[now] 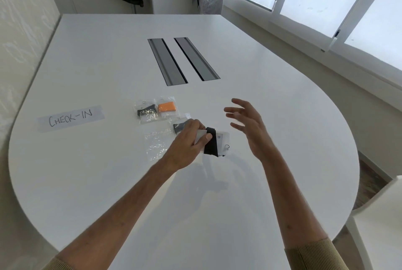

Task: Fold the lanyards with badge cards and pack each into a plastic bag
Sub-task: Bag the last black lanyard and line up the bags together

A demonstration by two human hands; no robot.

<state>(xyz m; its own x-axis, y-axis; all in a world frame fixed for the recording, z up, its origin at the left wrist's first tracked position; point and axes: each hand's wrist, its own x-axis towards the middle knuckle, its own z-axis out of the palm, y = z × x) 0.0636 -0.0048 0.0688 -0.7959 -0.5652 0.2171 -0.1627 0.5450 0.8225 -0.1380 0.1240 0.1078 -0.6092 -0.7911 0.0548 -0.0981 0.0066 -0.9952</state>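
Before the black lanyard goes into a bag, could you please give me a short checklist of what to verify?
1. Black lanyard folded, gripped with its badge card by the left hand: ok.
2. Right hand free, fingers spread: ok.
3. Empty plastic bag lying flat beside the left hand: ok.
4. Bag mouth open: cannot tell.
5. Metal hook tucked into the fold: not ok, it sticks out.

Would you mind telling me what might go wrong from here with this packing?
The left hand alone grips the folded black lanyard while the right hand hovers open, so the fold may spring loose. Its metal hook sticks out and could snag the empty bag lying on the table.
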